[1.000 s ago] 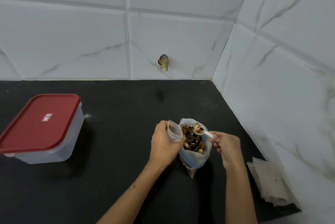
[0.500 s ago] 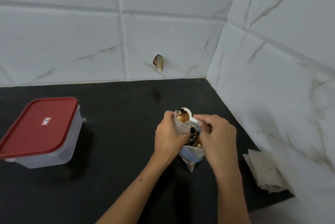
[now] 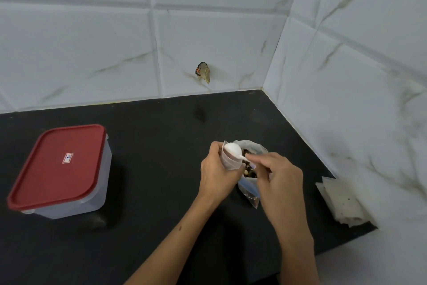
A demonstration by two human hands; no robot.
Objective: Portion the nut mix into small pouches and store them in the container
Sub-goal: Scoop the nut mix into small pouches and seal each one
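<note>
Since a second ago we're swinging the spoon (image 3: pixel 233 149) out of the nut bag (image 3: pixel 250 167) and tipping it over the pouch (image 3: pixel 227 161). Our left hand (image 3: pixel 217 169) is gripping the pouch, our right hand (image 3: pixel 275 169) is pinching the spoon handle. We're guessing it's early going: the container (image 3: pixel 60 169) is sitting well left with its lid on, and spare pouches (image 3: pixel 339 201) are waiting by the wall.

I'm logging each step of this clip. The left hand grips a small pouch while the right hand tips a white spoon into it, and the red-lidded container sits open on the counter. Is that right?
Not quite. In the head view the container is closed, with its red lid on. The rest holds: the left hand grips the small pouch, and the right hand tips the white spoon into it.
</note>
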